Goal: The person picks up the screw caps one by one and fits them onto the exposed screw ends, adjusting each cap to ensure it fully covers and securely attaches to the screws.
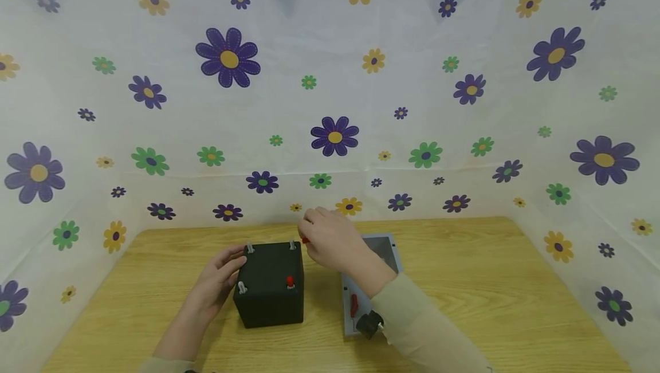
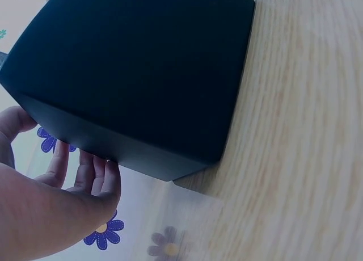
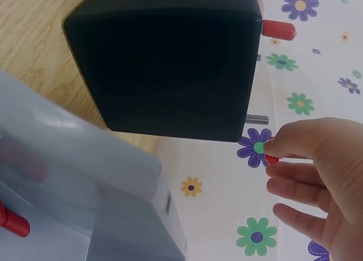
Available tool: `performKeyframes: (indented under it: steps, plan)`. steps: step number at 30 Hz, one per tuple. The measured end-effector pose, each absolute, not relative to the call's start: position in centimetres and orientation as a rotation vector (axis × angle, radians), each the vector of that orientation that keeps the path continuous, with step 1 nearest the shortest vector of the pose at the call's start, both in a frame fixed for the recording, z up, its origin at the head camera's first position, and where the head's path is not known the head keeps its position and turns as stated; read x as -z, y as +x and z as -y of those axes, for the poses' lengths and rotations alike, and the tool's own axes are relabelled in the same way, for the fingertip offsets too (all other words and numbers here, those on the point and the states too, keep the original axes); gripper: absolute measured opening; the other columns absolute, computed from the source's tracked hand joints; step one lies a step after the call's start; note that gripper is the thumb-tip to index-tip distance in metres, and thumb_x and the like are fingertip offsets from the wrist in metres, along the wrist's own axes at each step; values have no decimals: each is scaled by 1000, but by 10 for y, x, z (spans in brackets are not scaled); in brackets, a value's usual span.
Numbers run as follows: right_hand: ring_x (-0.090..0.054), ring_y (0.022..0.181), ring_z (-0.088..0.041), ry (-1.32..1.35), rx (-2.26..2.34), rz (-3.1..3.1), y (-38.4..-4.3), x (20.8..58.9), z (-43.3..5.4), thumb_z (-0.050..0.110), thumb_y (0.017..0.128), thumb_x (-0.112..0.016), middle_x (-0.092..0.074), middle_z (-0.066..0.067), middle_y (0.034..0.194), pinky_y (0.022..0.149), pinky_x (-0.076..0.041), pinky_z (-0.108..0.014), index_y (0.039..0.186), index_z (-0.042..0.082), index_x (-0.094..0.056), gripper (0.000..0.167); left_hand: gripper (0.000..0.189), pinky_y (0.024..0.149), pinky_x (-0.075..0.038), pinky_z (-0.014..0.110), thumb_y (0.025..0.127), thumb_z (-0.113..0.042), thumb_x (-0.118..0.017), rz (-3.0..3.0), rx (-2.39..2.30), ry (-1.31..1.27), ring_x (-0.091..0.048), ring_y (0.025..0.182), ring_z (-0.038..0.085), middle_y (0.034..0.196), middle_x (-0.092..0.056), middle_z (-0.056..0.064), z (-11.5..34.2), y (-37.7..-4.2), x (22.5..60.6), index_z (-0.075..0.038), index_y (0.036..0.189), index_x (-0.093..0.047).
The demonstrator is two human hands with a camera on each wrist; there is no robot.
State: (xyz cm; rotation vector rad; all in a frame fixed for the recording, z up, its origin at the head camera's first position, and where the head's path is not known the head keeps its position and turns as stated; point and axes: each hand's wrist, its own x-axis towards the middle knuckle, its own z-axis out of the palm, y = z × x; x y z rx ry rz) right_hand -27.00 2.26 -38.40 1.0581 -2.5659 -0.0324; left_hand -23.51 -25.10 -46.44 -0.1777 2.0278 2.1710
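A black box [image 1: 269,273] stands on the table with a threaded metal stud [image 1: 242,287] near each top corner. A red cap [image 1: 290,281] covers the stud at the near right corner; the other studs are bare. My left hand [image 1: 219,278] rests against the box's left side, its fingertips [image 2: 85,170] touching that face. Beyond the box's far right corner, my right hand [image 1: 330,241] pinches a small red cap [image 3: 272,159] between thumb and forefinger. Close to that hand, a bare stud [image 3: 258,119] sticks out from the box.
Right of the box lies a grey open bin [image 1: 346,318], partly under my right forearm. Inside it is a red-handled tool [image 1: 354,306] with a thin shaft. A black wrist camera [image 1: 369,324] overlaps the bin's near end. Flower-patterned sheeting [image 1: 330,92] surrounds the wooden table [image 1: 464,304].
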Motion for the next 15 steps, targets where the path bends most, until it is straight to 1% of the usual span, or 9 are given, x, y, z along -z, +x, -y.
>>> performKeyframes:
  steps: [6, 10, 15]
  plan:
    - [-64, 98, -16, 1069, 57, 2555, -272, 383, -19, 18, 98, -73, -70, 1, 109, 86, -58, -28, 108, 16, -72, 11, 46, 96, -54, 15, 110, -16, -56, -2027, -2169, -179, -65, 105, -3, 126, -56, -11, 251, -235, 464, -3, 153, -44]
    - [-64, 98, -17, 1071, 73, 2558, -272, 382, -17, 19, 98, -73, -70, 1, 109, 86, -58, -28, 109, 17, -72, 11, 50, 95, -54, 15, 110, -16, -55, -2028, -2158, -175, -65, 104, -4, 128, -55, -8, 251, -235, 464, -1, 155, -41]
    - [-63, 95, -16, 1082, 78, 2551, -272, 383, -14, 18, 99, -72, -70, 2, 106, 83, -57, -28, 106, 18, -72, 8, 54, 95, -54, 15, 110, -16, -55, -2037, -2135, -186, -65, 103, -4, 134, -53, -4, 250, -236, 464, 0, 158, -37]
